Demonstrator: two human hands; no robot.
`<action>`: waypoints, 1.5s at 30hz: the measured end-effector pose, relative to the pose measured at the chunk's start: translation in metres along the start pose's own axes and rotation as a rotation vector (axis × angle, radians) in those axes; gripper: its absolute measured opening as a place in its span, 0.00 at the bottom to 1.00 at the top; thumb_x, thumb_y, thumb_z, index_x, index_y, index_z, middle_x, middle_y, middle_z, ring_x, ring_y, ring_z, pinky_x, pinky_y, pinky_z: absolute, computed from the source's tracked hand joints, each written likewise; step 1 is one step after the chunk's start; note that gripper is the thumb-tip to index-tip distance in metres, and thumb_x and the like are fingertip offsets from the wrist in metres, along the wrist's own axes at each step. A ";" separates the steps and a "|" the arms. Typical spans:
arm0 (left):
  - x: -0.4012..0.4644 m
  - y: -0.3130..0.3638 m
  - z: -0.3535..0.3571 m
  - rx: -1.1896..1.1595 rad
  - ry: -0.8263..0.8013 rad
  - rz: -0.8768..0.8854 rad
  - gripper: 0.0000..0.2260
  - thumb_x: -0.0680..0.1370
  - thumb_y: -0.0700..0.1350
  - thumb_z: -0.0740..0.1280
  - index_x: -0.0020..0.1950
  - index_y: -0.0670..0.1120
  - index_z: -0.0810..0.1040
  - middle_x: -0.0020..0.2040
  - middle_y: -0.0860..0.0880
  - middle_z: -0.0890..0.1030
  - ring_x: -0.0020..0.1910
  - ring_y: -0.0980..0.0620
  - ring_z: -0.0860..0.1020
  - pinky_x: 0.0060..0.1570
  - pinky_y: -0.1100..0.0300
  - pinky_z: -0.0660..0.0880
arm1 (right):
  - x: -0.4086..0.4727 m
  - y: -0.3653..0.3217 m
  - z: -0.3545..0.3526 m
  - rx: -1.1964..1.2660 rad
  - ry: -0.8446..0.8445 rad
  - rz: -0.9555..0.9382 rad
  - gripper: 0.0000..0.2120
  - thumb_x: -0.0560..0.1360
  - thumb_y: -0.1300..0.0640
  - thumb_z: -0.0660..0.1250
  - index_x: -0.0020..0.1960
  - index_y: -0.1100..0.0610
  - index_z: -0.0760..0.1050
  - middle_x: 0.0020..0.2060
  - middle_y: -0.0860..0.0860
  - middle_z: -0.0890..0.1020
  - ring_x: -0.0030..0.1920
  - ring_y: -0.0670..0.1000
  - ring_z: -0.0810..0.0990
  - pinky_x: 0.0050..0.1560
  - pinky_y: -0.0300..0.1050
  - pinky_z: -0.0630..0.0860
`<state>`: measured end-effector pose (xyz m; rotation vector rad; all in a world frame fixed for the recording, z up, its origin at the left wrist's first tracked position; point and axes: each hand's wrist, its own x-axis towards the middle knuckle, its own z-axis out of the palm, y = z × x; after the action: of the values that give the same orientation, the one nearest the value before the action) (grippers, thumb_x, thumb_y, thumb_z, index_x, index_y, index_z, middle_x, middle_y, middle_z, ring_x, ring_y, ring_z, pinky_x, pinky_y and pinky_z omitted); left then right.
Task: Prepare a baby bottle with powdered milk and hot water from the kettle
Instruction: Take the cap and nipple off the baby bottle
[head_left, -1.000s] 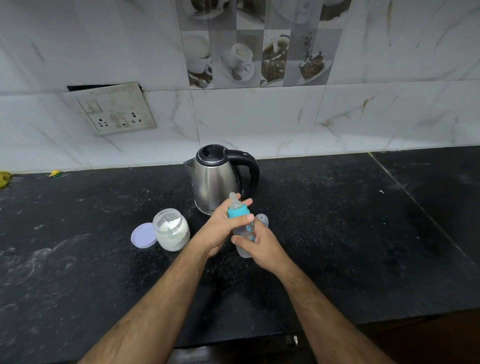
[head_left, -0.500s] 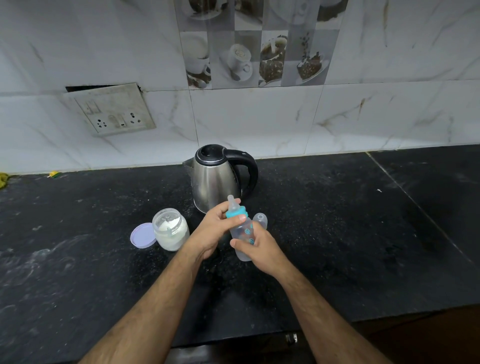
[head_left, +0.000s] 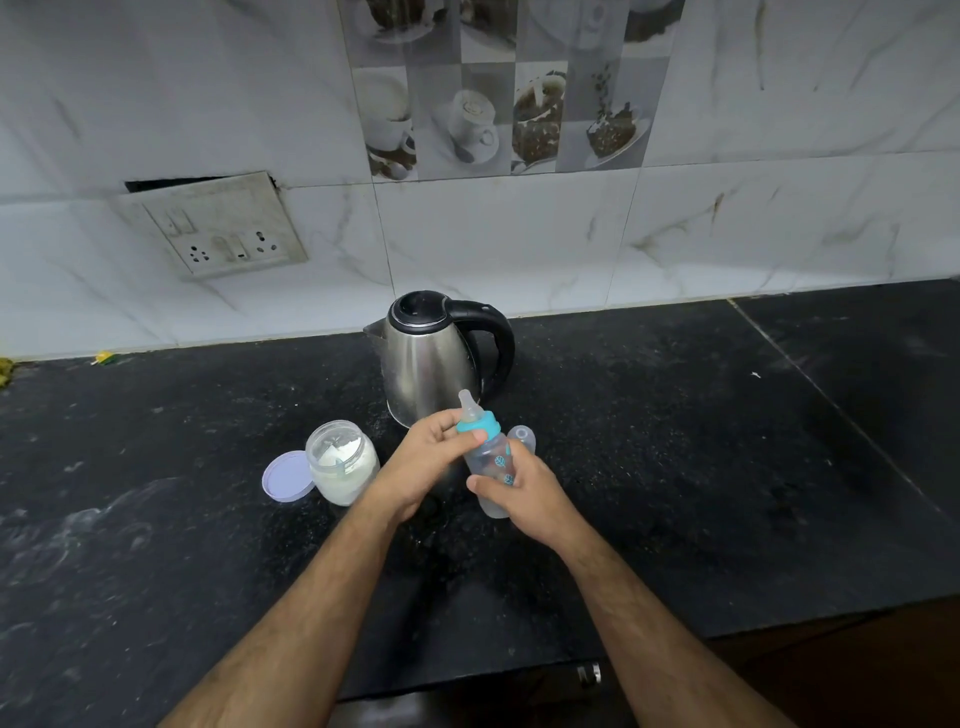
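Note:
A clear baby bottle (head_left: 491, 460) with a teal collar (head_left: 478, 423) and a nipple on top is held above the black counter (head_left: 675, 467), tilted slightly left. My right hand (head_left: 524, 493) grips its body from the right. My left hand (head_left: 426, 460) holds the teal collar with thumb and fingers. Behind them stands a steel kettle (head_left: 431, 364) with a black lid and handle. An open jar of white milk powder (head_left: 343, 462) sits to the left, its lilac lid (head_left: 287, 475) lying beside it. The bottle's clear cap (head_left: 522, 436) rests just behind my right hand.
A tiled wall rises behind the counter, with a loose switch and socket plate (head_left: 218, 228) at the left. A seam (head_left: 831, 395) crosses the counter at the right. The counter's front edge (head_left: 779, 623) runs at the lower right. Small yellow scraps (head_left: 104, 357) lie at the far left.
My left hand's fingers have shifted down from over the nipple to the teal collar, leaving the nipple exposed. The bottle stays in about the same place.

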<state>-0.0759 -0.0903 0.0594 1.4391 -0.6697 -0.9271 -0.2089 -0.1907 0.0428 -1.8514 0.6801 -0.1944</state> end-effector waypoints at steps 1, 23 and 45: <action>0.000 -0.001 0.000 0.018 0.010 -0.001 0.12 0.79 0.41 0.69 0.61 0.41 0.80 0.55 0.42 0.85 0.57 0.45 0.83 0.63 0.52 0.75 | -0.001 0.002 0.001 -0.006 0.002 0.006 0.19 0.76 0.51 0.71 0.63 0.51 0.70 0.57 0.46 0.78 0.56 0.46 0.78 0.58 0.46 0.77; 0.055 -0.056 0.005 0.557 0.318 -0.164 0.17 0.69 0.49 0.78 0.56 0.54 0.81 0.45 0.56 0.82 0.45 0.56 0.79 0.50 0.58 0.75 | 0.006 0.049 -0.024 -0.030 0.349 0.058 0.22 0.68 0.55 0.78 0.58 0.52 0.74 0.51 0.46 0.80 0.51 0.47 0.79 0.52 0.45 0.78; 0.055 -0.084 0.008 0.741 0.339 -0.165 0.33 0.71 0.44 0.77 0.74 0.47 0.70 0.68 0.47 0.74 0.64 0.49 0.76 0.65 0.58 0.69 | 0.008 0.057 -0.027 -0.009 0.287 0.007 0.25 0.66 0.53 0.80 0.59 0.48 0.74 0.55 0.44 0.80 0.57 0.46 0.78 0.58 0.50 0.79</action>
<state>-0.0646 -0.1330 -0.0309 2.2760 -0.6732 -0.5416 -0.2346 -0.2304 0.0002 -1.8475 0.8851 -0.4592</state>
